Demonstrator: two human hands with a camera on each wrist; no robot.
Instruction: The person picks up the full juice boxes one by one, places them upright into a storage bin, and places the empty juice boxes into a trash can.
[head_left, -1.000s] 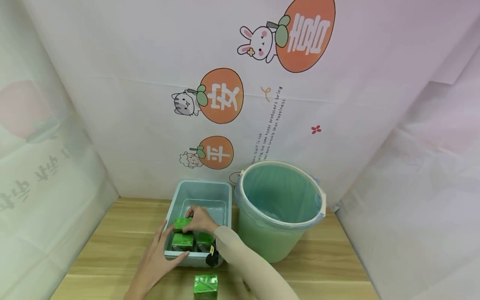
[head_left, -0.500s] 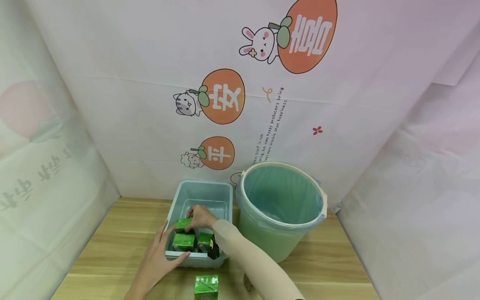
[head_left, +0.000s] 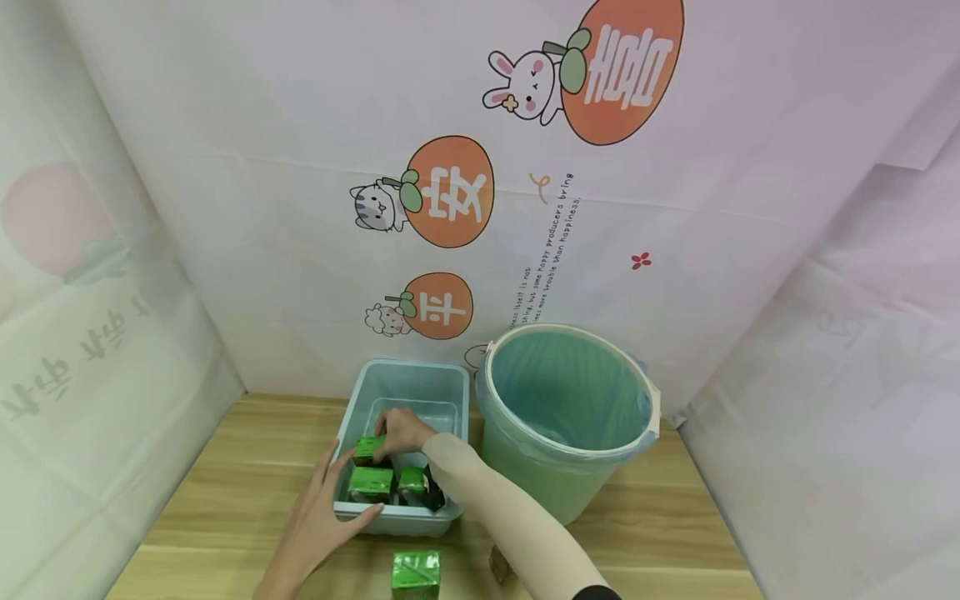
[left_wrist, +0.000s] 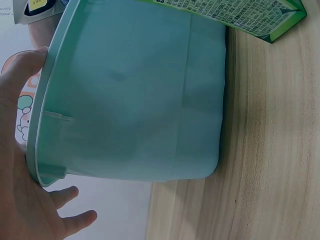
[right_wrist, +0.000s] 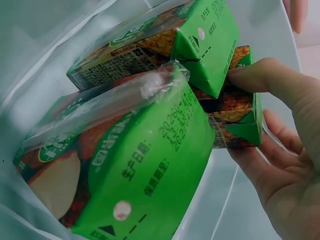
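Note:
My right hand (head_left: 405, 431) reaches into a pale blue plastic bin (head_left: 408, 525) and pinches a green drink carton (head_left: 367, 450) by its top end. In the right wrist view the thumb and fingers lie on either side of this carton (right_wrist: 245, 117). Two more drink cartons stand at the bin's near end, one at left (head_left: 371, 483) and one at right (head_left: 412, 482). A wrapped straw (right_wrist: 100, 107) lies along the closest one. My left hand (head_left: 309, 521) spans the bin's near left corner, thumb on the front rim and fingers spread along the left side.
Another green carton (head_left: 416, 575) stands on the wood-grain table (head_left: 195, 525) in front of the bin. Right of the bin stands a tall green bucket (head_left: 536, 483) with a liner. A small brown thing (head_left: 500, 567) shows beside my right sleeve. Printed cloth walls (head_left: 300, 350) enclose the table.
Both hands keep nearly the same places, the right still on its carton. The whole view has shifted slightly, and more of the brown thing shows beside the right sleeve.

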